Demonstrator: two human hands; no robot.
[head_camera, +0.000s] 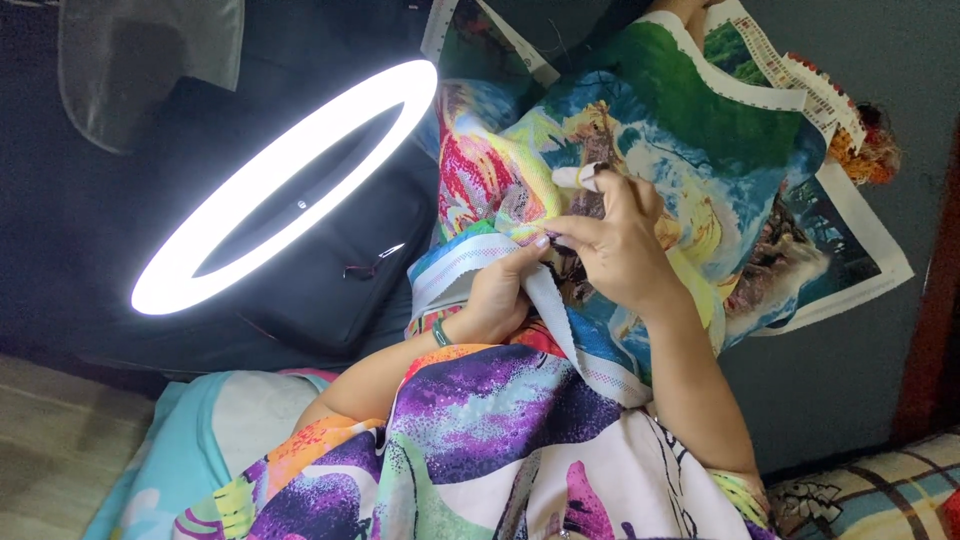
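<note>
A large, brightly coloured embroidery canvas (720, 130) with white borders lies across my lap and spreads to the upper right. My left hand (495, 295), with a green band at the wrist, grips the folded white edge of the canvas from below. My right hand (615, 240) rests on top of the canvas with thumb and forefinger pinched together at the fold; a pale thimble-like cover sits on one fingertip. Whether a needle is between the fingers is too small to tell.
A lit white ring lamp (285, 185) hangs at the left, over a black bag (340, 280). A bunch of orange and red threads (865, 150) hangs at the canvas's right edge. A checked cushion (880, 490) lies bottom right, a pale blue cloth (200, 440) bottom left.
</note>
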